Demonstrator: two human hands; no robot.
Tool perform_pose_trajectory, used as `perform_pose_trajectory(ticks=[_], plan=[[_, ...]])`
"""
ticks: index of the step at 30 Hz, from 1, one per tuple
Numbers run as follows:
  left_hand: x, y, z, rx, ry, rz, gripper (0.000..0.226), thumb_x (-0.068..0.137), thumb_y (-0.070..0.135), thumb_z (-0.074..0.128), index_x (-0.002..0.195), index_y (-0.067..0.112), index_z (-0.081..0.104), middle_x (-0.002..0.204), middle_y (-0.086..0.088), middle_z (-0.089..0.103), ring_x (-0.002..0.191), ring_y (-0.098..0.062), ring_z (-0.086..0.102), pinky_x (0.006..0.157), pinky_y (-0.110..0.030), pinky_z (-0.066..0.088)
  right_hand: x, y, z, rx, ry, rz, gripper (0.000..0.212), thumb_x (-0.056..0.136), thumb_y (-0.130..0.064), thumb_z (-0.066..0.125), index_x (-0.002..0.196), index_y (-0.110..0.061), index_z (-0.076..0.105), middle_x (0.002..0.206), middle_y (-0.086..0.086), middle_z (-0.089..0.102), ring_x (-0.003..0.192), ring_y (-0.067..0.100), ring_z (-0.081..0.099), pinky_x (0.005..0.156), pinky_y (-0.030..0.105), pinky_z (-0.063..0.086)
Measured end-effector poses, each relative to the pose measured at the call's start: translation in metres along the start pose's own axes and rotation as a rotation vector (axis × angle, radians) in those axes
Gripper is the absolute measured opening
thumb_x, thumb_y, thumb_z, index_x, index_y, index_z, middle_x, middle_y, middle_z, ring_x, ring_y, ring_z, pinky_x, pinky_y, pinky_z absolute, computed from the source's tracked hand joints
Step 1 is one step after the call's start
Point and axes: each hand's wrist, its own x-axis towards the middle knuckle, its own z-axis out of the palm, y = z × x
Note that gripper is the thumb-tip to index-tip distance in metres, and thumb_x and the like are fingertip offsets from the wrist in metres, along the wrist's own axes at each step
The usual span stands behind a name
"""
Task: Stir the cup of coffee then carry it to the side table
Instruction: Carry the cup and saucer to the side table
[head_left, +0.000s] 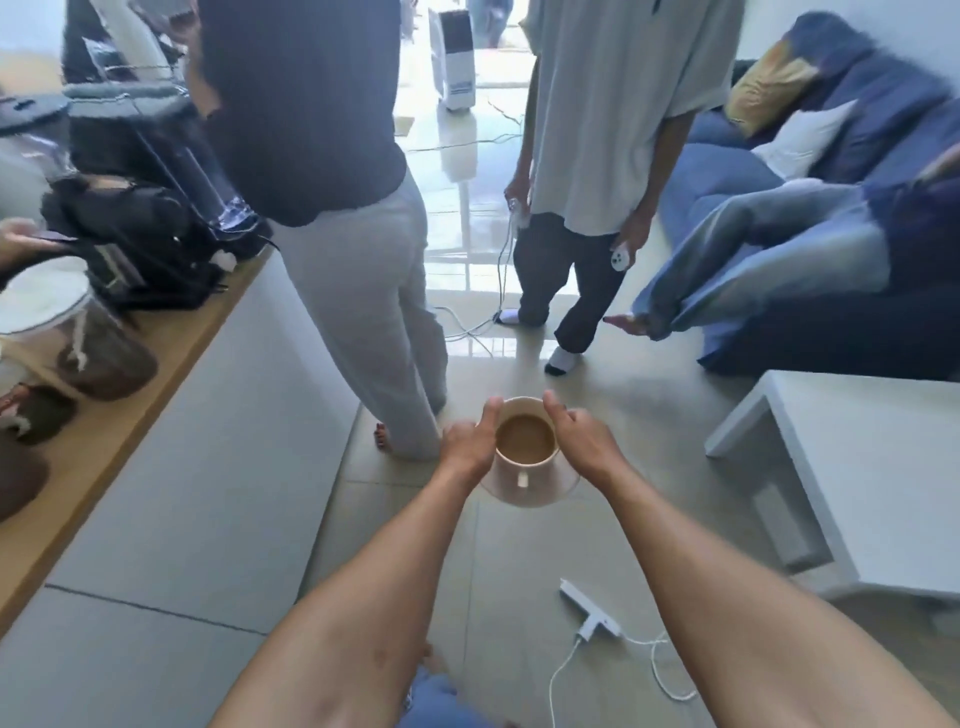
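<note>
A home living room, shown by a blue sofa (810, 171) with cushions at upper right and a low white side table (857, 467) at right. Glossy tiled floor (467, 545) throughout, with a white power strip (592, 610) at lower centre. At left, a wooden counter (104, 441) bearing jars and a black bag (135, 244).

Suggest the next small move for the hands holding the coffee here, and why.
Probably swing the cup level to the right toward the white side table. The left hand and right hand hold it above the floor; it is nearly full, and a power strip lies below.
</note>
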Motion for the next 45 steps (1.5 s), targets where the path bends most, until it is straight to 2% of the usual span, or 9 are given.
perform_pose_trajectory(ticks=[4, 8, 15, 19, 21, 24, 30, 36, 45], plan=[[0.002, 0.029, 0.041, 0.055, -0.097, 0.069, 0.088, 0.085, 0.078, 0.029, 0.112, 0.003, 0.067, 0.111, -0.014, 0.063, 0.099, -0.031, 0.056, 0.088, -0.038, 0.044, 0.001, 0.032, -0.039, 0.030, 0.096, 0.071, 0.095, 0.076, -0.085, 0.025, 0.108, -0.006, 0.068, 0.113, 0.014, 0.067, 0.100, 0.029, 0.060, 0.076, 0.033, 0.039], [0.009, 0.058, 0.079, 0.068, -0.216, 0.100, 0.064, 0.091, 0.070, 0.036, 0.087, 0.011, 0.061, 0.103, -0.009, 0.060, 0.090, -0.026, 0.054, 0.078, -0.034, 0.039, 0.004, 0.056, -0.076, 0.074, 0.193, 0.146, 0.093, 0.077, -0.084, 0.025, 0.103, -0.006, 0.067, 0.109, 0.011, 0.067, 0.097, 0.028, 0.059, 0.075, 0.034, 0.039], [0.038, 0.110, 0.137, 0.127, -0.366, 0.168, 0.068, 0.087, 0.075, 0.039, 0.103, 0.012, 0.060, 0.103, -0.004, 0.058, 0.095, -0.026, 0.053, 0.082, -0.035, 0.039, 0.027, 0.086, -0.123, 0.171, 0.350, 0.244, 0.095, 0.073, -0.089, 0.023, 0.094, -0.010, 0.071, 0.100, 0.008, 0.071, 0.092, 0.026, 0.064, 0.080, 0.038, 0.048], [0.067, 0.142, 0.170, 0.146, -0.438, 0.220, 0.075, 0.084, 0.076, 0.044, 0.102, 0.007, 0.067, 0.101, -0.007, 0.066, 0.091, -0.024, 0.060, 0.080, -0.036, 0.044, 0.041, 0.088, -0.149, 0.222, 0.431, 0.267, 0.078, 0.084, -0.079, 0.026, 0.089, -0.016, 0.071, 0.094, 0.003, 0.070, 0.091, 0.022, 0.065, 0.080, 0.038, 0.049], [0.081, 0.157, 0.186, 0.182, -0.475, 0.258, 0.073, 0.086, 0.074, 0.044, 0.098, 0.005, 0.066, 0.094, -0.007, 0.066, 0.089, -0.024, 0.060, 0.081, -0.037, 0.045, 0.052, 0.091, -0.161, 0.217, 0.468, 0.289, 0.077, 0.087, -0.076, 0.024, 0.097, -0.016, 0.071, 0.100, 0.006, 0.070, 0.094, 0.024, 0.063, 0.077, 0.034, 0.044], [0.103, 0.178, 0.203, 0.229, -0.515, 0.318, 0.079, 0.086, 0.075, 0.039, 0.105, 0.004, 0.066, 0.103, -0.010, 0.065, 0.094, -0.028, 0.059, 0.083, -0.037, 0.045, 0.074, 0.096, -0.175, 0.183, 0.499, 0.327, 0.080, 0.088, -0.076, 0.020, 0.104, -0.017, 0.071, 0.104, 0.006, 0.068, 0.096, 0.024, 0.061, 0.078, 0.033, 0.041], [0.142, 0.226, 0.230, 0.289, -0.593, 0.412, 0.081, 0.085, 0.076, 0.041, 0.108, 0.003, 0.067, 0.107, -0.013, 0.066, 0.093, -0.030, 0.060, 0.079, -0.034, 0.043, 0.114, 0.094, -0.202, 0.238, 0.579, 0.367, 0.091, 0.075, -0.090, 0.010, 0.099, -0.026, 0.070, 0.101, -0.001, 0.071, 0.092, 0.017, 0.065, 0.084, 0.039, 0.052], [0.161, 0.252, 0.256, 0.360, -0.651, 0.465, 0.084, 0.081, 0.081, 0.037, 0.106, 0.006, 0.065, 0.105, -0.011, 0.066, 0.094, -0.029, 0.062, 0.088, -0.042, 0.050, 0.132, 0.100, -0.221, 0.272, 0.651, 0.425, 0.082, 0.086, -0.078, 0.016, 0.109, -0.021, 0.069, 0.108, 0.003, 0.067, 0.100, 0.021, 0.060, 0.083, 0.034, 0.043], [0.167, 0.282, 0.330, 0.428, -0.773, 0.514, 0.074, 0.088, 0.074, 0.038, 0.095, 0.007, 0.068, 0.095, -0.007, 0.066, 0.079, -0.017, 0.060, 0.067, -0.031, 0.042, 0.141, 0.139, -0.265, 0.346, 0.704, 0.509, 0.068, 0.098, -0.063, 0.023, 0.111, -0.012, 0.066, 0.118, 0.011, 0.064, 0.097, 0.021, 0.050, 0.084, 0.030, 0.035]])
